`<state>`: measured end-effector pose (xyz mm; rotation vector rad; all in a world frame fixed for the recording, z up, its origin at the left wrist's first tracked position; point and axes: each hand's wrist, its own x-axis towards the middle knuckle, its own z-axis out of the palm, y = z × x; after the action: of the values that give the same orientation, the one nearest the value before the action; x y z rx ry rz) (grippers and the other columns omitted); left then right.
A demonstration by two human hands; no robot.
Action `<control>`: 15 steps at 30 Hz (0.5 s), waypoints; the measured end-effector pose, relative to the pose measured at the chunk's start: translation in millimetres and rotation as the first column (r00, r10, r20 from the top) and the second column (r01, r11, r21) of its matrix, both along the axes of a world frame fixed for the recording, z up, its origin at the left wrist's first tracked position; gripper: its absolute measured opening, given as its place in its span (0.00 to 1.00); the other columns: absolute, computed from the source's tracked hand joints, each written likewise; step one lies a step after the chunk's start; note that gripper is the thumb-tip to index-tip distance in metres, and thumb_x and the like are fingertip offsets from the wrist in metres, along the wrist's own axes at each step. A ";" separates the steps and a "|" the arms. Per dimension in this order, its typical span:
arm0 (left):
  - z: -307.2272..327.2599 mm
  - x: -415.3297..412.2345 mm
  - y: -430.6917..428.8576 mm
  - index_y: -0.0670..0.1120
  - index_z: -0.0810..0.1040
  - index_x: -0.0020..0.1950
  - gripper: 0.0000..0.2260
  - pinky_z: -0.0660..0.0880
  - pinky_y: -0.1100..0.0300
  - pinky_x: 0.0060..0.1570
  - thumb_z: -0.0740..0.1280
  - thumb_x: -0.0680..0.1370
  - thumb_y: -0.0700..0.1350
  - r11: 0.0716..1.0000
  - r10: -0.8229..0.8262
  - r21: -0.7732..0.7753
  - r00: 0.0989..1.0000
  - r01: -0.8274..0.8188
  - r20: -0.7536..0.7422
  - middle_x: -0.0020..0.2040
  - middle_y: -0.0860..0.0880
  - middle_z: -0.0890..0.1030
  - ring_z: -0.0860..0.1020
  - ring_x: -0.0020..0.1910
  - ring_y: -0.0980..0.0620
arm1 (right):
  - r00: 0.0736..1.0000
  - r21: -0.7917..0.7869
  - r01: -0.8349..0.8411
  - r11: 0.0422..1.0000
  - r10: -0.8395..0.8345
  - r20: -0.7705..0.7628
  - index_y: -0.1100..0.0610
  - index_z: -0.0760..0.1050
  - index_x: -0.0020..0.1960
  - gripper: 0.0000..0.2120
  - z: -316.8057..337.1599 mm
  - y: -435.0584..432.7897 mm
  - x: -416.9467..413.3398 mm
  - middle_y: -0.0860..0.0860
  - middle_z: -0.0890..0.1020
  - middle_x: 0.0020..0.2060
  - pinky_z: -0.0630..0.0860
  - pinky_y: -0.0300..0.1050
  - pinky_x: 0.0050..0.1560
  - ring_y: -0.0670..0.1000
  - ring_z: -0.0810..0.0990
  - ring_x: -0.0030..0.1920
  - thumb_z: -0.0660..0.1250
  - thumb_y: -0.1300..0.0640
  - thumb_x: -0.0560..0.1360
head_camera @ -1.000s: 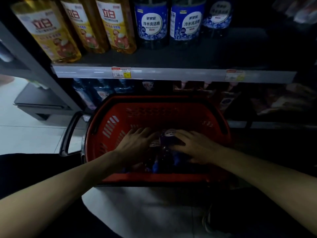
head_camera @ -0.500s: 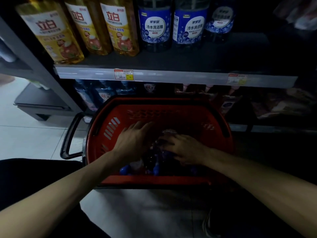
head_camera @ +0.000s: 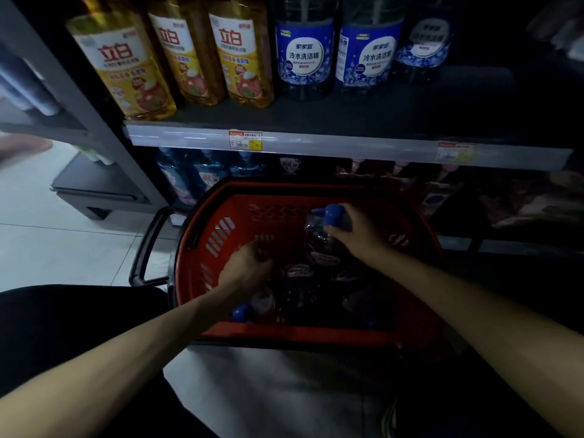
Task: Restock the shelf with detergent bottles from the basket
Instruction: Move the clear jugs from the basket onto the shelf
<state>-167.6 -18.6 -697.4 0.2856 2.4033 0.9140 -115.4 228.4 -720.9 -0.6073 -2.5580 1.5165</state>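
Three yellow bottles (head_camera: 186, 58) stand at the far left of the shelf (head_camera: 316, 143), and to their right stand three blue-labelled bottles (head_camera: 301, 52), the rightmost one set further back in the dark. A price tag (head_camera: 246, 141) sits on the shelf's pale front strip below the yellow bottles, and a second tag (head_camera: 455, 151) sits further right. Under the strip, on the lower shelf, more bluish bottles (head_camera: 202, 175) stand at the left, too dim to read. The far rim of the basket (head_camera: 196, 263) hides their lower parts

The red basket stands near, just in front of the shelving, with a black handle (head_camera: 148, 248) sticking out at its left side. The left hand (head_camera: 249, 267) reaches into the basket's left half with its fingers bent downward. I cannot tell whether they hold anything. Several dark bottles (head_camera: 297, 273) lie on the basket's bottom between the two forearms, and one shows a blue top (head_camera: 241, 312) just beside the left forearm. To the right, the right hand (head_camera: 357, 229) grips the detergent bottle (head_camera: 319, 245) by its neck, fingers curled round it just under the blue cap (head_camera: 331, 213). That bottle is raised above the others, cap end uppermost, and is within the basket's outline and well below the shelf

Pale floor tiles (head_camera: 47, 241) spread to the left of the basket, and a grey upright post (head_camera: 79, 90) of the shelving rises at the far left. The right side of the scene is very dark
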 end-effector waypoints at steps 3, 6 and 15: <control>-0.6 4.7 4.9 0.53 0.79 0.65 0.18 0.84 0.45 0.51 0.69 0.75 0.51 0.999 -0.035 0.034 0.999 0.035 0.008 0.51 0.50 0.87 0.86 0.46 0.50 | 0.998 -0.128 0.038 0.991 -0.032 0.045 0.62 0.70 0.69 0.24 -5.1 0.8 -10.5 0.54 0.78 0.59 0.74 0.34 0.57 0.49 0.76 0.58 0.73 0.67 0.75; 0.2 6.6 10.7 0.50 0.77 0.70 0.23 0.83 0.45 0.54 0.69 0.75 0.51 0.992 -0.085 0.097 0.996 0.085 -0.001 0.56 0.48 0.86 0.86 0.51 0.49 | 0.998 -0.132 0.028 0.991 -0.019 0.067 0.61 0.68 0.69 0.37 -11.9 -1.4 -11.9 0.54 0.77 0.61 0.75 0.52 0.65 0.52 0.77 0.60 0.81 0.69 0.65; 22.6 15.8 26.3 0.49 0.76 0.72 0.27 0.80 0.47 0.61 0.65 0.74 0.55 0.970 -0.145 0.173 0.977 0.172 -0.155 0.64 0.49 0.83 0.82 0.61 0.50 | 0.996 0.116 -0.028 0.993 0.017 0.089 0.55 0.70 0.69 0.50 -13.7 -5.8 -16.7 0.49 0.73 0.63 0.76 0.47 0.59 0.50 0.75 0.60 0.89 0.58 0.51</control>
<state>-151.9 7.6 -674.7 0.6238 2.3826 1.0755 -132.1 222.6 -734.7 -0.6459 -2.7049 1.3632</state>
